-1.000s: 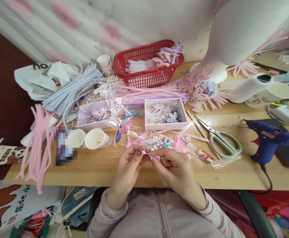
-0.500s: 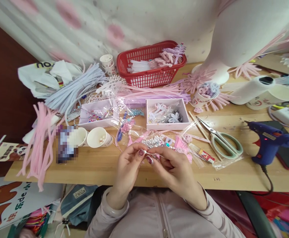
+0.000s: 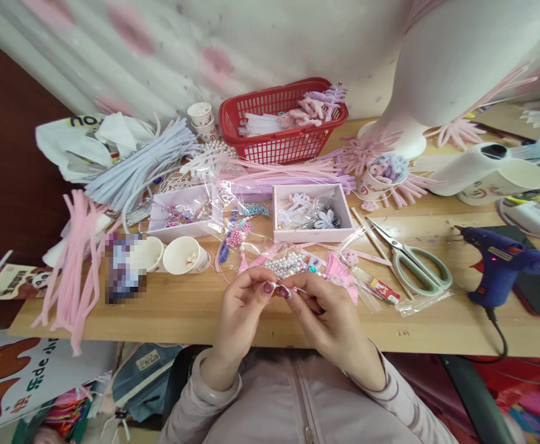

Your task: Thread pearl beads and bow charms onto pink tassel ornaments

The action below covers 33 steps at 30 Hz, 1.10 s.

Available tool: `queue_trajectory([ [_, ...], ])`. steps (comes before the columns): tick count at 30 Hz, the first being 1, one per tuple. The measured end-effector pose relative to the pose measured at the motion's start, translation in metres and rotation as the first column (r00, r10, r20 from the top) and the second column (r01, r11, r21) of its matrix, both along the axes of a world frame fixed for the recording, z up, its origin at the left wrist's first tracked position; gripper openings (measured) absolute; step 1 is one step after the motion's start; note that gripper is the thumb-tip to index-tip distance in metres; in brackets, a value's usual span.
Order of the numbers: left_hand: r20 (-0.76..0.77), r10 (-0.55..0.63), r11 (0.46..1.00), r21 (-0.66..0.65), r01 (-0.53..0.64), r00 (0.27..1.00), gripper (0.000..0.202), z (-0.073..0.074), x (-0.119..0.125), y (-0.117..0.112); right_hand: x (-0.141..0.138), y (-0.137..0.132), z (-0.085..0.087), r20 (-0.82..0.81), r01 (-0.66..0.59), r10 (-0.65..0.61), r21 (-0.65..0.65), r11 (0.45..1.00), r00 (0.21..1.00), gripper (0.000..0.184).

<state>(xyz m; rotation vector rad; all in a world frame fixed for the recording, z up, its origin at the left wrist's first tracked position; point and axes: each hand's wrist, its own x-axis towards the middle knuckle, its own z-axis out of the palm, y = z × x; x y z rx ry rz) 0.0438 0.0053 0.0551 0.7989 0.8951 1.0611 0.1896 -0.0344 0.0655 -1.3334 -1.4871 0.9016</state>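
My left hand [image 3: 242,311] and my right hand [image 3: 328,311] meet just above the table's front part. Thumb and forefinger of each are pinched on a small white bead-like piece [image 3: 277,285], mostly hidden by the fingertips. Right behind the fingers lie silvery pearl beads [image 3: 286,265] in clear plastic and a blue gem [image 3: 314,265]. A pink tassel [image 3: 339,271] is beside my right hand. Farther back stand a white box [image 3: 313,235] with pale flower shapes and another box [image 3: 184,231] holding colourful gems.
Scissors [image 3: 421,266] and a blue glue gun [image 3: 494,262] lie to the right. Paper cups [image 3: 184,259] and pink pipe cleaners [image 3: 78,265] are on the left. A red basket [image 3: 279,148] stands at the back, near a white mannequin-like form [image 3: 455,61].
The fingertips of my two hands have drawn a little closer together around the small white piece; my right thumb has shifted slightly up. The things on the table stay where they were.
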Motion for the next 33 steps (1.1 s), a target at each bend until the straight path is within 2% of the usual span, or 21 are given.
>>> queue_trajectory([
  [4,-0.089,0.014,0.994,0.106,-0.005,0.996,0.019,-0.004,-0.0033,-0.0006,0.0011,-0.0017,0.0006,-0.016,-0.023,0.023,-0.024,0.999,1.0,0.015],
  [10,-0.104,0.07,0.982,0.183,-0.05,0.992,0.018,-0.005,-0.0038,-0.0012,0.0028,-0.0039,0.0027,-0.067,-0.107,0.103,-0.059,0.993,0.992,0.016],
  [18,-0.15,0.072,0.957,0.29,-0.026,0.986,0.012,-0.0058,-0.0042,-0.0034,0.0024,-0.0037,0.0016,-0.043,-0.064,0.065,0.033,0.997,0.997,0.012],
  [23,-0.229,0.07,0.937,0.35,0.015,0.971,0.01,-0.002,-0.0066,-0.0054,0.0019,-0.0036,0.0046,-0.068,-0.061,0.062,0.026,0.998,0.996,0.014],
  [26,-0.231,0.097,0.927,0.375,-0.003,0.968,0.01,-0.0009,-0.0079,-0.0059,0.0022,-0.0048,0.0061,-0.097,-0.086,0.086,-0.003,0.996,0.992,0.013],
  [33,-0.221,0.116,0.86,0.511,0.014,0.968,0.008,-0.0048,-0.01,-0.0053,0.003,-0.0087,0.0014,-0.034,-0.121,0.121,0.016,0.993,0.992,0.011],
])
